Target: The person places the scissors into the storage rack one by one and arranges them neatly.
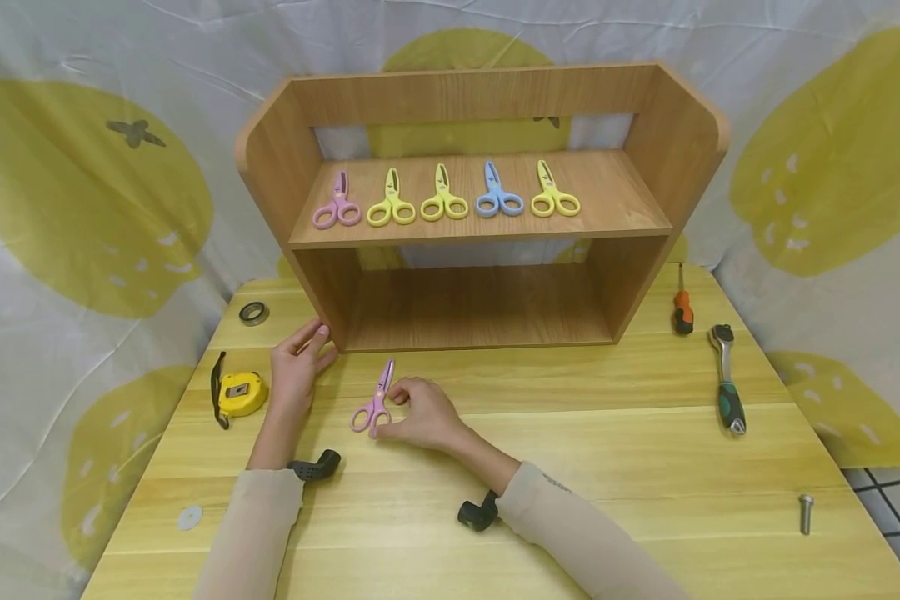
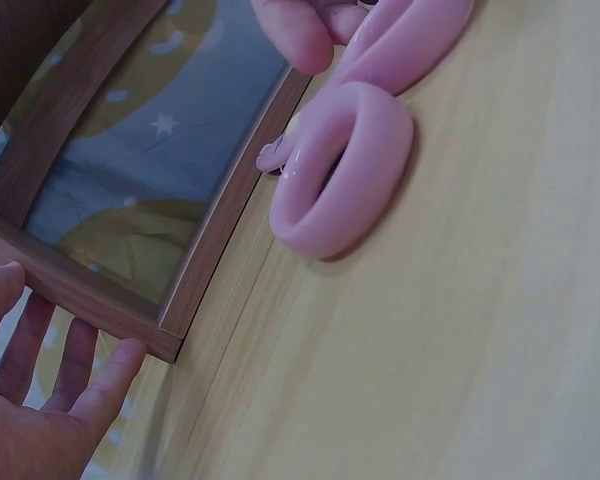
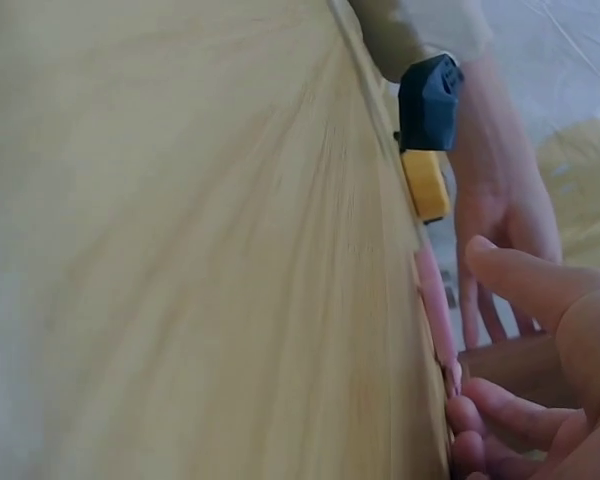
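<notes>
Pink scissors (image 1: 376, 403) lie on the table, in front of the shelf's lower left corner. My right hand (image 1: 427, 415) is beside them, thumb by a handle loop and fingers near the blades, the two spread apart. In the right wrist view those fingers (image 3: 500, 425) touch the table near the scissors' far end. My left hand (image 1: 295, 367) touches the left side of the wooden shelf (image 1: 480, 343) near its base, its fingers (image 2: 112, 385) extended along the panel. On the upper board stand out pink scissors (image 1: 337, 203), blue scissors (image 1: 498, 198) and several yellow scissors (image 1: 443, 200) in a row.
Left of my left arm are a roll of black tape (image 1: 253, 314), a yellow tape measure (image 1: 242, 393) and a washer (image 1: 190, 517). On the right lie a screwdriver (image 1: 682, 312), a ratchet wrench (image 1: 727, 379) and a bolt (image 1: 806, 513). A patterned curtain (image 1: 97, 250) surrounds the table.
</notes>
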Action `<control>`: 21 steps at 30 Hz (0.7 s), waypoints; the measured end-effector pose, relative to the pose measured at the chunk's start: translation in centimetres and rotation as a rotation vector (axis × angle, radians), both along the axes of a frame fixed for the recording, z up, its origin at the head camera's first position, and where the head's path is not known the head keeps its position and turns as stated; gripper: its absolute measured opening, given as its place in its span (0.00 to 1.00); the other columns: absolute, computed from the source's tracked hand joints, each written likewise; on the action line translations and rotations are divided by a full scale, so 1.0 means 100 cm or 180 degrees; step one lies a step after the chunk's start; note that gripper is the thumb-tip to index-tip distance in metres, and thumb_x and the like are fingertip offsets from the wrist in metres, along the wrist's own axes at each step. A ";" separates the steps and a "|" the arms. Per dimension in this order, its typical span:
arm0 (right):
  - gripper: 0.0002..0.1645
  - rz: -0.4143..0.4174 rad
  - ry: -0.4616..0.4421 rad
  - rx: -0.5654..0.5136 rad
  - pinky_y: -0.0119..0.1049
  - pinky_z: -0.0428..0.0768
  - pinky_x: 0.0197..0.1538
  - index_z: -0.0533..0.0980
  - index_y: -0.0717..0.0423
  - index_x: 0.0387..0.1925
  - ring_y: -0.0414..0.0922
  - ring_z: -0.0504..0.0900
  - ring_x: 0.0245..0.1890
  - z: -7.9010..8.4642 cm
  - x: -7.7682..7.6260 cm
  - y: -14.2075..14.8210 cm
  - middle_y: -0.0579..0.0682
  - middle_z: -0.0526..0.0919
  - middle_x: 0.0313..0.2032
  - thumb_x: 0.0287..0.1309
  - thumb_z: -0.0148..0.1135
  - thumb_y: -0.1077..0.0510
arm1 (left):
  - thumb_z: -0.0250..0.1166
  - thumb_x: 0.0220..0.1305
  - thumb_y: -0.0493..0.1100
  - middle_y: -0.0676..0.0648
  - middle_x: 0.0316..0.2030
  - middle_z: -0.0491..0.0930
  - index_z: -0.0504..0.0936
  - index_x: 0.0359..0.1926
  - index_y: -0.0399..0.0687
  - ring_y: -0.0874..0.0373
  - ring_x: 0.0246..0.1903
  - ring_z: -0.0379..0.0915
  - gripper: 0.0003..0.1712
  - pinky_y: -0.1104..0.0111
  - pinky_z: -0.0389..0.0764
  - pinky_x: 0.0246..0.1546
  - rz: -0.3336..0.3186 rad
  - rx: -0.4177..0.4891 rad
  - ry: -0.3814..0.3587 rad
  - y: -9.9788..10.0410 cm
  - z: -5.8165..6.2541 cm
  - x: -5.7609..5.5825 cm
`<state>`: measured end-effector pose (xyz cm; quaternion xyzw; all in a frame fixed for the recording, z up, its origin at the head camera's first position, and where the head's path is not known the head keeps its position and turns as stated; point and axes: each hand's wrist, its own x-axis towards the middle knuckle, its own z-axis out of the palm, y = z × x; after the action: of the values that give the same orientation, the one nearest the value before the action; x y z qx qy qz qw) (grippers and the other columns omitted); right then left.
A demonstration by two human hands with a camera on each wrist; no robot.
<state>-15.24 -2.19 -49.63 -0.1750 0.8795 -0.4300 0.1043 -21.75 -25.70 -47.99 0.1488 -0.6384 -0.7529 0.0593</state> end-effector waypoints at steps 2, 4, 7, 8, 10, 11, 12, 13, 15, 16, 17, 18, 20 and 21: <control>0.37 -0.0016 0.0046 0.0086 0.29 0.79 0.50 0.83 0.48 0.51 0.38 0.77 0.46 -0.001 0.000 -0.001 0.40 0.83 0.44 0.40 0.84 0.36 | 0.66 0.72 0.45 0.44 0.68 0.73 0.79 0.68 0.46 0.57 0.60 0.77 0.26 0.56 0.82 0.62 0.0009 -0.0013 -0.0001 0.000 0.000 0.000; 0.38 -0.0027 0.0082 0.0145 0.30 0.79 0.50 0.83 0.48 0.50 0.38 0.77 0.45 -0.001 0.001 -0.003 0.40 0.82 0.43 0.39 0.85 0.35 | 0.66 0.72 0.45 0.44 0.68 0.73 0.79 0.68 0.46 0.57 0.59 0.77 0.25 0.57 0.82 0.62 0.0014 -0.0004 -0.0004 0.000 0.000 0.000; 0.39 -0.0051 0.0106 0.0234 0.31 0.78 0.50 0.83 0.48 0.50 0.39 0.76 0.45 -0.001 0.002 -0.005 0.40 0.81 0.42 0.38 0.85 0.34 | 0.66 0.72 0.45 0.44 0.68 0.73 0.79 0.68 0.46 0.57 0.60 0.76 0.25 0.57 0.83 0.61 0.0009 -0.0025 -0.0014 0.000 -0.001 0.000; 0.39 -0.0064 0.0119 0.0269 0.32 0.78 0.50 0.83 0.47 0.50 0.39 0.76 0.45 -0.001 0.002 -0.006 0.40 0.81 0.42 0.37 0.85 0.34 | 0.66 0.72 0.45 0.44 0.69 0.73 0.79 0.68 0.47 0.57 0.60 0.76 0.25 0.58 0.83 0.61 0.0001 -0.0021 -0.0020 0.000 -0.001 0.000; 0.38 -0.0098 0.0153 0.0348 0.31 0.78 0.49 0.83 0.46 0.49 0.39 0.76 0.44 -0.002 0.002 -0.008 0.39 0.81 0.42 0.37 0.85 0.33 | 0.66 0.72 0.45 0.43 0.69 0.73 0.78 0.68 0.47 0.57 0.61 0.76 0.26 0.58 0.82 0.61 -0.0013 -0.0023 -0.0031 0.000 -0.001 0.000; 0.38 -0.0113 0.0166 0.0385 0.31 0.78 0.48 0.83 0.45 0.48 0.39 0.76 0.44 -0.003 0.001 -0.009 0.39 0.81 0.41 0.37 0.85 0.34 | 0.66 0.72 0.45 0.43 0.69 0.72 0.78 0.68 0.47 0.56 0.61 0.75 0.26 0.58 0.83 0.61 -0.0016 -0.0029 -0.0036 0.000 -0.001 0.000; 0.37 -0.0129 0.0181 0.0425 0.31 0.77 0.48 0.83 0.45 0.48 0.39 0.76 0.44 -0.003 0.001 -0.010 0.38 0.80 0.41 0.37 0.85 0.34 | 0.66 0.72 0.45 0.43 0.69 0.72 0.78 0.68 0.47 0.56 0.62 0.75 0.25 0.59 0.83 0.61 -0.0021 -0.0025 -0.0037 0.000 -0.001 0.000; 0.35 -0.0139 0.0198 0.0463 0.30 0.77 0.47 0.83 0.44 0.47 0.38 0.76 0.44 -0.004 0.001 -0.010 0.38 0.80 0.40 0.38 0.85 0.34 | 0.66 0.72 0.45 0.43 0.70 0.72 0.78 0.68 0.48 0.56 0.62 0.75 0.25 0.59 0.83 0.61 -0.0022 -0.0020 -0.0037 0.000 -0.001 0.000; 0.32 -0.0164 0.0216 0.0508 0.29 0.76 0.45 0.83 0.43 0.46 0.38 0.75 0.43 -0.005 0.001 -0.011 0.37 0.79 0.39 0.40 0.85 0.36 | 0.66 0.73 0.45 0.43 0.70 0.72 0.78 0.68 0.48 0.56 0.63 0.75 0.25 0.60 0.83 0.60 -0.0031 -0.0017 -0.0048 -0.001 -0.001 0.000; 0.31 -0.0173 0.0221 0.0514 0.29 0.76 0.44 0.83 0.43 0.46 0.38 0.75 0.42 -0.005 0.001 -0.011 0.37 0.79 0.38 0.41 0.84 0.37 | 0.65 0.73 0.45 0.43 0.70 0.72 0.78 0.68 0.48 0.56 0.63 0.74 0.25 0.60 0.83 0.60 -0.0031 -0.0014 -0.0054 -0.001 -0.001 -0.001; 0.29 -0.0181 0.0222 0.0509 0.28 0.76 0.44 0.83 0.43 0.45 0.38 0.75 0.42 -0.005 0.001 -0.011 0.37 0.79 0.38 0.42 0.84 0.39 | 0.65 0.73 0.45 0.43 0.70 0.72 0.78 0.68 0.48 0.56 0.63 0.74 0.25 0.60 0.83 0.60 -0.0034 -0.0013 -0.0057 -0.001 -0.001 -0.001; 0.28 -0.0190 0.0223 0.0493 0.28 0.76 0.43 0.84 0.44 0.45 0.38 0.75 0.42 -0.004 0.001 -0.011 0.38 0.79 0.38 0.43 0.84 0.40 | 0.65 0.73 0.45 0.43 0.70 0.72 0.78 0.69 0.48 0.56 0.63 0.74 0.25 0.60 0.83 0.60 -0.0040 -0.0002 -0.0059 -0.001 -0.001 -0.001; 0.26 -0.0203 0.0225 0.0457 0.28 0.77 0.44 0.84 0.45 0.45 0.38 0.75 0.41 -0.004 0.001 -0.010 0.38 0.80 0.38 0.44 0.83 0.43 | 0.65 0.73 0.45 0.43 0.70 0.71 0.78 0.69 0.48 0.56 0.63 0.74 0.26 0.60 0.83 0.61 -0.0049 0.0006 -0.0062 -0.001 0.000 0.000; 0.26 -0.0207 0.0220 0.0433 0.28 0.78 0.44 0.85 0.46 0.45 0.38 0.76 0.42 -0.003 0.001 -0.009 0.39 0.80 0.39 0.45 0.83 0.44 | 0.65 0.73 0.45 0.43 0.70 0.72 0.78 0.69 0.48 0.56 0.63 0.74 0.26 0.60 0.83 0.61 -0.0050 0.0007 -0.0055 -0.001 0.000 -0.001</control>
<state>-15.14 -3.11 -49.95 -0.1537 0.9150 -0.3661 0.0715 -21.81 -25.84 -48.03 0.1504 -0.6392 -0.7527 0.0478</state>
